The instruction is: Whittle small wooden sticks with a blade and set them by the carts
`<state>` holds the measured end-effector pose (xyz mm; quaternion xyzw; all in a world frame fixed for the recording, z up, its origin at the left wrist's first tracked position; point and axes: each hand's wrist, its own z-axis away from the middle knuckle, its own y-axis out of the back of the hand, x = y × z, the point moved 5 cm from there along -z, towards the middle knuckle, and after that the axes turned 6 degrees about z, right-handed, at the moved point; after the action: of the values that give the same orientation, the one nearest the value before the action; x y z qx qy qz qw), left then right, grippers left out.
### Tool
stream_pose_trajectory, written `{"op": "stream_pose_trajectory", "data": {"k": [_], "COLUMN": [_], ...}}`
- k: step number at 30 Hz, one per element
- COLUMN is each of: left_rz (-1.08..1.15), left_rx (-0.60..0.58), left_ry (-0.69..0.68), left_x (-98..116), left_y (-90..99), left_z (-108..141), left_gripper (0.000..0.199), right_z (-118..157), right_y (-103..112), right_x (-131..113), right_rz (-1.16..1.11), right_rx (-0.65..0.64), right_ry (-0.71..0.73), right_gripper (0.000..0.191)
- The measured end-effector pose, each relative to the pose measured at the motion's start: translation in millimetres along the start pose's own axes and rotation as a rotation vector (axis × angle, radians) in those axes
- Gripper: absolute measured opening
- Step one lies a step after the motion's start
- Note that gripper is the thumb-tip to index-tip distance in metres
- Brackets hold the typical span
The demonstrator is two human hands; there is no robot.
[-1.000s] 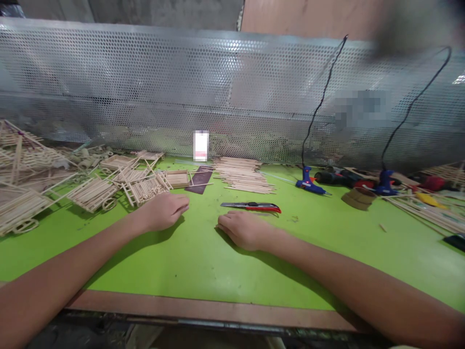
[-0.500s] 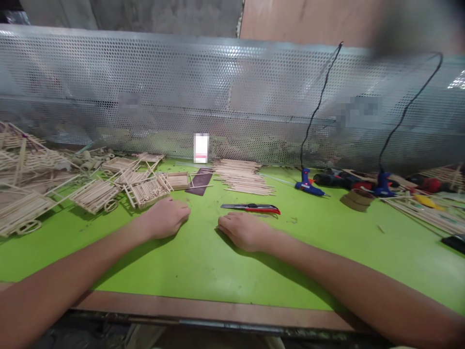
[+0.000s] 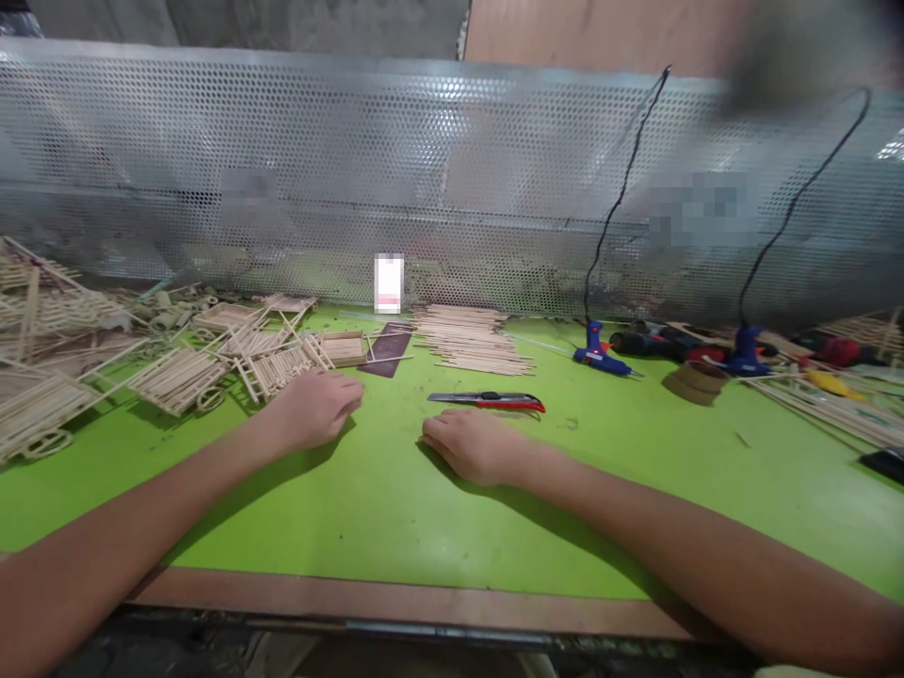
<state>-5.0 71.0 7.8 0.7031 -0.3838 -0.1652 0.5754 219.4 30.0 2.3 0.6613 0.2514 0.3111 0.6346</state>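
My left hand (image 3: 319, 407) is just above or on the green table (image 3: 381, 508), its fingers curled together, beside small wooden stick carts (image 3: 279, 369). Nothing shows in it. My right hand (image 3: 467, 443) rests on the table with its fingers curled in, and I see nothing in its grasp. Right behind it lies a red utility knife (image 3: 494, 402) with its blade out to the left. Farther back, a stack of thin wooden sticks (image 3: 473, 337) lies beside a dark flat piece (image 3: 385, 350).
Two blue glue guns (image 3: 600, 353) with hanging black cords stand at the right, near a brown round piece (image 3: 694, 381). More stick constructions (image 3: 42, 405) crowd the far left. A perforated metal screen (image 3: 339, 179) runs along the back.
My left hand has shifted slightly up and left, with its fingers a little raised. My right hand has hardly moved. The view has tilted slightly.
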Motion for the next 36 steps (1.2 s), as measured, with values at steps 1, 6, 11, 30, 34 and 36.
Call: {"op": "stream_pose_trajectory", "data": {"k": [1, 6, 11, 30, 34, 36], "left_rz": [0.004, 0.046, 0.011, 0.055, 0.032, 0.033], "left_rx": [0.018, -0.089, 0.017, -0.226, -0.258, -0.260], "left_ry": [0.009, -0.036, -0.025, 0.017, 0.059, 0.051], "left_x": [-1, -1, 1, 4, 1, 1], "left_y": [0.7, -12.6, -3.9, -16.9, -14.3, -14.1], "left_z": [0, 1, -2, -1, 0, 0], "left_gripper": [0.029, 0.033, 0.031, 0.033, 0.033, 0.034], "right_z": [0, 1, 1, 0, 0, 0], "right_y": [0, 1, -1, 1, 1, 1], "right_x": [0, -1, 0, 0, 0, 0], "right_rz": [0.000, 0.010, 0.002, 0.000, 0.001, -0.004], "right_rx": [0.003, 0.001, 0.007, -0.024, -0.023, -0.018], "right_ry": [0.000, 0.004, 0.000, -0.018, -0.016, -0.014], "right_gripper": [0.031, 0.031, 0.032, 0.032, 0.032, 0.032]}}
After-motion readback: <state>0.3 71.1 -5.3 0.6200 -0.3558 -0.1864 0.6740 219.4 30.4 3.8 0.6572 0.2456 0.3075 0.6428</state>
